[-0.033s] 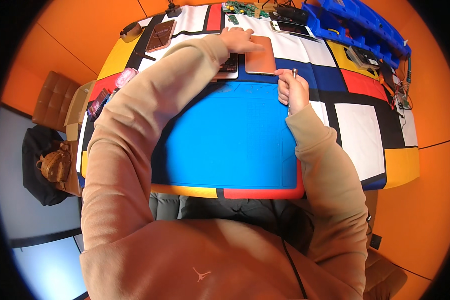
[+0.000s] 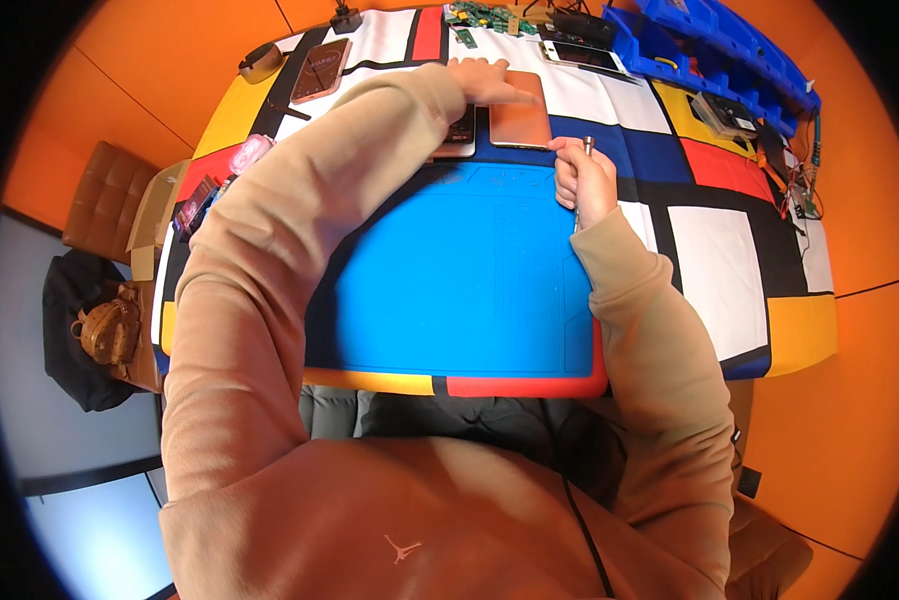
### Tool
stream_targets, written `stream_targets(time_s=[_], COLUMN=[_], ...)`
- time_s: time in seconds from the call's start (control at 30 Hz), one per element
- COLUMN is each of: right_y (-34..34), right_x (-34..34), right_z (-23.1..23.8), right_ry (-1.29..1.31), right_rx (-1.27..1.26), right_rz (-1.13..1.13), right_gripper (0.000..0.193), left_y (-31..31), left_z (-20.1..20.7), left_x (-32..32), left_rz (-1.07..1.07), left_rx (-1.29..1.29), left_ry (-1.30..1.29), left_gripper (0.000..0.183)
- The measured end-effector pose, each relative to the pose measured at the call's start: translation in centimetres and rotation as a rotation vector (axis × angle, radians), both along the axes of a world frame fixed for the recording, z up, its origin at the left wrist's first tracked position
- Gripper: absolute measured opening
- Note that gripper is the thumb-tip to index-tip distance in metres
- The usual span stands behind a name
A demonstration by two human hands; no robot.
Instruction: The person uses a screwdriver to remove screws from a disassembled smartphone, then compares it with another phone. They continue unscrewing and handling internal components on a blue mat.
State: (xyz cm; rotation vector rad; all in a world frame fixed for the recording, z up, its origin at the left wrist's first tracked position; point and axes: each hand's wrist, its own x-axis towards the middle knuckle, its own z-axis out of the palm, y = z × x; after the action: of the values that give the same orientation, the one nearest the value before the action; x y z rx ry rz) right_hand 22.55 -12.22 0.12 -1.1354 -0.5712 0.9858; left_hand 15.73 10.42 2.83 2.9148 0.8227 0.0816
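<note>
My left hand (image 2: 485, 82) reaches across to the far side of the table, its fingers stretched out and its thumb lying over a copper-coloured flat panel (image 2: 520, 118). Beside that panel, partly covered by my left sleeve, is a flat device (image 2: 457, 150) with a pale edge and dark parts showing. My right hand (image 2: 585, 185) is closed around a slim metal screwdriver-like tool (image 2: 589, 146), held upright. Its thumb and index finger are at the panel's near right corner; whether they pinch it I cannot tell. A blue work mat (image 2: 450, 290) lies between my forearms.
Several green circuit boards (image 2: 490, 18) and a white-framed phone (image 2: 585, 57) lie at the back. Blue parts bins (image 2: 715, 50) stand back right, near tangled wires (image 2: 785, 180). A phone (image 2: 321, 70), a roll of tape (image 2: 262, 63) and a pink item (image 2: 252, 153) are on the left.
My left hand and forearm have shifted slightly to the right over the panel. My right hand stays where it was.
</note>
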Motion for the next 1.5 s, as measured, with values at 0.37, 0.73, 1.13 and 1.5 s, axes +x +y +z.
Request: stream_targets(time_s=[0.37,0.73,1.13,1.5], right_y=[-0.1,0.0,-0.7,-3.6], right_x=[0.0,0.3,-0.8,-8.5], right_z=[-0.1,-0.3,0.9,5.3], right_ry=[-0.018,-0.005,-0.042,-1.1], right_rx=[0.004,0.026,-0.003,-0.211], right_rz=[-0.001,0.013,0.209,0.533], right_gripper=[0.015,0.015,0.032,0.061], left_y=[-3.7,-3.5,-3.9,-14.5], left_z=[3.6,5.6,4.9,3.2], left_x=[4.7,1.2,-8.0,-20.4], left_rz=[0.107,0.001,0.107,0.248], left_rx=[-0.399,-0.66,-1.026,-1.602], left_ry=[0.278,-0.08,-0.687,-0.794], left_gripper=[0.064,0.028,0.026,0.043])
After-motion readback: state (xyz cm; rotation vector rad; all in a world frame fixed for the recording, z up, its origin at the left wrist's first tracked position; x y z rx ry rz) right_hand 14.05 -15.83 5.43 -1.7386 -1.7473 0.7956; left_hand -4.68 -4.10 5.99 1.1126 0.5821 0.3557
